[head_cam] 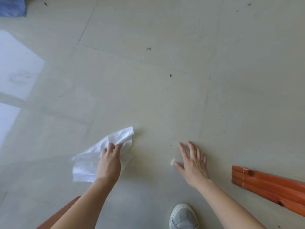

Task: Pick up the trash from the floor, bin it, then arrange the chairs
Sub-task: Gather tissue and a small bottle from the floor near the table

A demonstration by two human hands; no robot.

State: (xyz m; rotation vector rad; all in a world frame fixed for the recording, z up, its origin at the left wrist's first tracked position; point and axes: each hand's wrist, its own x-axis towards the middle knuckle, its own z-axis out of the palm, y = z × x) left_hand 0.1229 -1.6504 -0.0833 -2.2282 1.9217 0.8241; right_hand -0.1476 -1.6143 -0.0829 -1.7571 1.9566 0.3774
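Reaching down toward the pale grey floor, the left hand pinches a crumpled white paper towel between thumb and curled fingers, so that the sheet hangs rumpled around and beneath the knuckles, one corner pointing up and away and a broader flap trailing toward the wrist. The right hand is spread wide, fingers fanned and palm facing down, gripping nothing. Just beside its thumb tip lies a small whitish scrap on the floor; whether the thumb touches it cannot be told. To the right of that hand lies a reddish-orange wooden piece, well apart from the towel. A grey shoe shows at the bottom edge, between the forearms.
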